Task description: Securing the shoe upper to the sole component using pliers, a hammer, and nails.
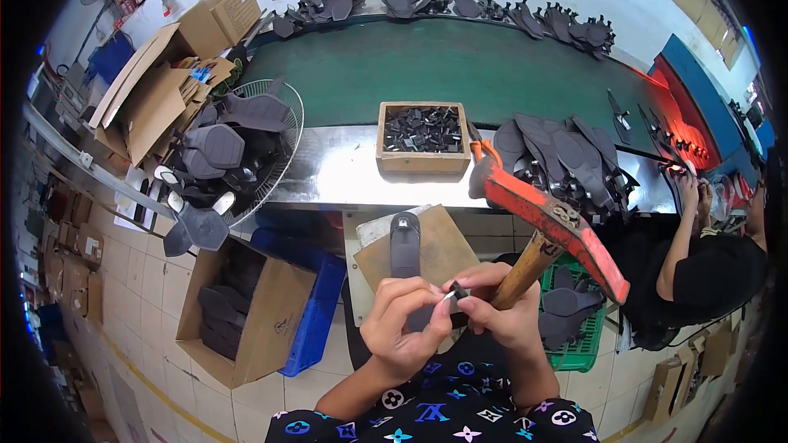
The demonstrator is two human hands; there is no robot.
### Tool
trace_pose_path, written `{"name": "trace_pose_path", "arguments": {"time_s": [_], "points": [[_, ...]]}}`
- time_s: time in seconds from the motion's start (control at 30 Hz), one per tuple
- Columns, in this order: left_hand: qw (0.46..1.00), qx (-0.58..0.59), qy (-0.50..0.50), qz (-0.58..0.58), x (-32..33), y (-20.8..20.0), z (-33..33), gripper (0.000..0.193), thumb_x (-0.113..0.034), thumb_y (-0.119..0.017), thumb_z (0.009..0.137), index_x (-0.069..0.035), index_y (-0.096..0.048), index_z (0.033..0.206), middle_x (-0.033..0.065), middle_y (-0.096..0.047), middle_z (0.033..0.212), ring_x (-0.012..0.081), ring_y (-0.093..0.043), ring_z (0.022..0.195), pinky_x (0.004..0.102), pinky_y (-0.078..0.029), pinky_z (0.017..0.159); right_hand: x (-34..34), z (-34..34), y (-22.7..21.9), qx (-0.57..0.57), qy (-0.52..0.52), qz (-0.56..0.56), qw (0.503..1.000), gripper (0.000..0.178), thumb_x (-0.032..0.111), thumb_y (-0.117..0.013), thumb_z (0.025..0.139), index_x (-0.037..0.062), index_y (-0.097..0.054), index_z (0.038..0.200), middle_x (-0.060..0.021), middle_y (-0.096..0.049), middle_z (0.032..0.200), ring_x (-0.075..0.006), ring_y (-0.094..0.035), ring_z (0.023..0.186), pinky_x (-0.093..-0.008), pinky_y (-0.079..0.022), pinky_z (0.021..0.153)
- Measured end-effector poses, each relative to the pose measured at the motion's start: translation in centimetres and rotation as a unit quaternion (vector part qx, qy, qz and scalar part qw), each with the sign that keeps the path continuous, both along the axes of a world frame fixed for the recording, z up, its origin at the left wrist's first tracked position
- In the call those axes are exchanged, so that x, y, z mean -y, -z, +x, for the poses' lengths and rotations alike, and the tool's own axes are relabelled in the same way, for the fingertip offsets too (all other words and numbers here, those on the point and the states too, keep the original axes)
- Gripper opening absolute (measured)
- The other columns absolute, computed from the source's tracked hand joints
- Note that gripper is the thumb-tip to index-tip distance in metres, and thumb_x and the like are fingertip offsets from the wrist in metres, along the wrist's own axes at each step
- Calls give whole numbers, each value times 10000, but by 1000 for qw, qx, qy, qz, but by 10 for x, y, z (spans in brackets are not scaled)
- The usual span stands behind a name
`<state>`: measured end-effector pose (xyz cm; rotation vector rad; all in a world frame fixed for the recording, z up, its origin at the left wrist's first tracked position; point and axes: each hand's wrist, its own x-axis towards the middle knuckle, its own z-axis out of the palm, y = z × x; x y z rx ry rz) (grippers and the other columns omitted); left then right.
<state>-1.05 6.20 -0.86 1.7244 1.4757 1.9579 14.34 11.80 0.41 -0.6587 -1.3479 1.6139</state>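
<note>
My left hand [404,321] is closed in a pinch at one side of a small black piece [458,289] with a whitish, shiny end. At its other side are the fingertips of my right hand [515,312]. That same hand also grips a hammer by its wooden handle [525,269]; the worn red hammer head [566,226] points up and away to the right. Just beyond my hands, a dark grey strap-like piece [405,250] with a small metal bit at its far end lies on a tan board [450,242]. My left hand partly covers its near end.
A wooden box [423,166] of small black parts stands on the metal ledge, before a green conveyor belt [345,86]. Dark flat pieces [566,156] are piled to its right. A wire basket [297,127], cardboard box [275,324] and green crate [587,353] flank me. A co-worker [698,258] works at right.
</note>
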Motion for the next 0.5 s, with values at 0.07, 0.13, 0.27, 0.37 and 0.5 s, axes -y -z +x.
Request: {"name": "trace_pose_path", "arguments": {"time_s": [0.07, 0.13, 0.27, 0.37, 0.5], "points": [[1000, -13, 10, -15, -3, 8, -7, 255, -20, -786, 763, 0, -662, 984, 108, -667, 975, 222, -636, 829, 296, -495, 679, -8, -1, 9, 2, 9, 18, 1000, 192, -3, -755, 837, -34, -667, 1005, -160, -689, 1012, -74, -587, 582, -194, -444, 463], [993, 8, 5, -116, -14, 21, -18, 289, -63, -772, 796, -11, -647, 1050, 120, -656, 1057, 247, -625, 915, 312, -493, 762, -17, -5, 14, 13, 23, 16, 1000, 127, -35, -714, 852, -41, -655, 965, -161, -639, 993, -87, -565, 532, -202, -431, 439], [978, -35, -133, -155, -58, 81, -53, 411, -158, -798, 804, -26, -636, 1159, 153, -658, 1137, 320, -623, 991, 401, -469, 893, -42, -21, 21, 65, 13, -29, 997, 182, 69, -738, 883, -33, -669, 1016, -57, -668, 911, -43, -554, 544, -204, -416, 441], [981, -52, -13, -188, -79, 100, -70, 399, -171, -799, 800, -18, -664, 1142, 165, -688, 1122, 331, -630, 976, 411, -477, 884, -66, -33, 36, 136, -2, -10, 991, 174, 81, -724, 898, -42, -683, 1015, -61, -658, 890, -49, -519, 474, -202, -380, 415], [977, -31, 7, -211, -74, 92, -68, 253, -121, -794, 774, -64, -743, 1015, 144, -726, 1008, 339, -648, 930, 401, -497, 869, -84, -49, 55, 189, -11, 64, 980, 188, 86, -734, 865, -34, -685, 1002, -40, -683, 860, -84, -608, 691, -250, -499, 633]]}}
